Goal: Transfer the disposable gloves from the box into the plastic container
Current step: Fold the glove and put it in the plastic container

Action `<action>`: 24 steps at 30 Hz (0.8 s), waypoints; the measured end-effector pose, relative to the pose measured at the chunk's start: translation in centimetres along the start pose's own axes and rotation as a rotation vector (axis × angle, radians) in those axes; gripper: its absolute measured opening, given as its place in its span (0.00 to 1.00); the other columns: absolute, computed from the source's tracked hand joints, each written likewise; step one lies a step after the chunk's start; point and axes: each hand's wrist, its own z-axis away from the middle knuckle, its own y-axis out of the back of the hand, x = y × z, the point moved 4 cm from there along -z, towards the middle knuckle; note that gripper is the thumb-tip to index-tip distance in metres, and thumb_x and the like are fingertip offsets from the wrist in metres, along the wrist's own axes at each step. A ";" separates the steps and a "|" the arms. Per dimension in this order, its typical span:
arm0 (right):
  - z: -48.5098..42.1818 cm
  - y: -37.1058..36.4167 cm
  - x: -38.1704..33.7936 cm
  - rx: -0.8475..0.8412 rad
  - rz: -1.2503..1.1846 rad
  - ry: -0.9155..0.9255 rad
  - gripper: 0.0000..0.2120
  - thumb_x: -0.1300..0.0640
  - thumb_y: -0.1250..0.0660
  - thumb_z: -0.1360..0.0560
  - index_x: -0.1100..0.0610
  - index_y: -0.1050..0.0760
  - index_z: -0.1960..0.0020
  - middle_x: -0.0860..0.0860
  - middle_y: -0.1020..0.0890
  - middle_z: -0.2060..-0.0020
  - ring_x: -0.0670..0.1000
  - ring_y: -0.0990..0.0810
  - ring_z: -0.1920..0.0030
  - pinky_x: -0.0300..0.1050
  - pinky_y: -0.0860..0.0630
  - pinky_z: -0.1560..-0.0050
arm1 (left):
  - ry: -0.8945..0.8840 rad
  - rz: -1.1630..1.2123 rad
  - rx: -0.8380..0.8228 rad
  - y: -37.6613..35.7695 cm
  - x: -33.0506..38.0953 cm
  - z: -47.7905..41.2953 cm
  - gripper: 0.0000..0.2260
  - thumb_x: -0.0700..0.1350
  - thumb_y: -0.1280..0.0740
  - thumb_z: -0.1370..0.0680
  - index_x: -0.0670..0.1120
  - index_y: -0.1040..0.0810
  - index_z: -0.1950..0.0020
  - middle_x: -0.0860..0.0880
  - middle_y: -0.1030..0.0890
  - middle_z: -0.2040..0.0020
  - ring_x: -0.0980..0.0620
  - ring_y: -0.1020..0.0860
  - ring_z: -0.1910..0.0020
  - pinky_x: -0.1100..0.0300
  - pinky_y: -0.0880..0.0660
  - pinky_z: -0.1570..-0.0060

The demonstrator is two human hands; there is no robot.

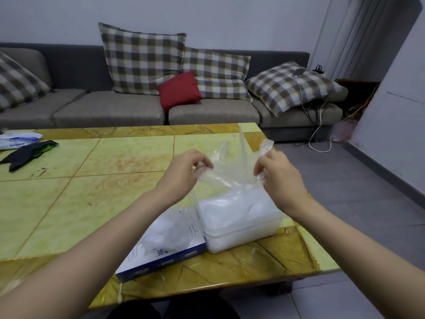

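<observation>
Pinching glove [233,165] | grip: left hand [184,174], right hand [281,179] both grasping it | box [162,261] lettering blurred

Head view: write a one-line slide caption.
Left hand and right hand pinch a disposable glove above the plastic container, beside the glove box.

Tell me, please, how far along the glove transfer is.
Well under way: the plastic container already holds a thick white pile. The left hand and right hand pinch one clear glove above it. More gloves bulge from the box, so those remain.
</observation>
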 end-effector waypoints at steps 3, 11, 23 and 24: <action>1.8 -2.7 1.6 -0.246 0.072 -0.018 0.10 0.73 0.39 0.29 0.60 0.23 0.56 0.54 0.26 0.57 0.55 0.27 0.53 0.45 0.34 0.66 | -0.038 -0.194 -0.168 -1.8 -1.8 1.0 0.09 0.40 0.37 0.21 0.48 0.17 0.48 0.50 0.21 0.46 0.51 0.26 0.47 0.61 0.33 0.47; 2.1 -6.4 2.9 -0.659 0.115 -0.213 0.18 0.72 0.45 0.27 0.58 0.22 0.48 0.53 0.24 0.47 0.55 0.24 0.47 0.45 0.27 0.54 | -0.137 -0.672 -0.503 -6.0 -2.2 1.9 0.22 0.33 0.44 0.21 0.52 0.25 0.34 0.52 0.26 0.35 0.49 0.34 0.42 0.60 0.41 0.51; -0.8 -3.2 0.7 -0.564 -0.319 -0.172 0.22 0.71 0.41 0.29 0.54 0.25 0.39 0.48 0.22 0.46 0.47 0.24 0.43 0.32 0.29 0.48 | 0.049 -0.501 -0.501 -9.0 0.2 0.6 0.15 0.46 0.45 0.19 0.46 0.30 0.33 0.46 0.28 0.37 0.45 0.28 0.41 0.53 0.29 0.48; -0.5 -3.7 0.5 -0.530 -0.334 -0.158 0.18 0.69 0.39 0.27 0.54 0.24 0.42 0.47 0.21 0.49 0.47 0.23 0.45 0.30 0.28 0.51 | 0.055 -0.547 -0.585 -10.1 0.0 0.9 0.17 0.49 0.44 0.18 0.46 0.33 0.31 0.45 0.29 0.36 0.44 0.29 0.39 0.53 0.30 0.48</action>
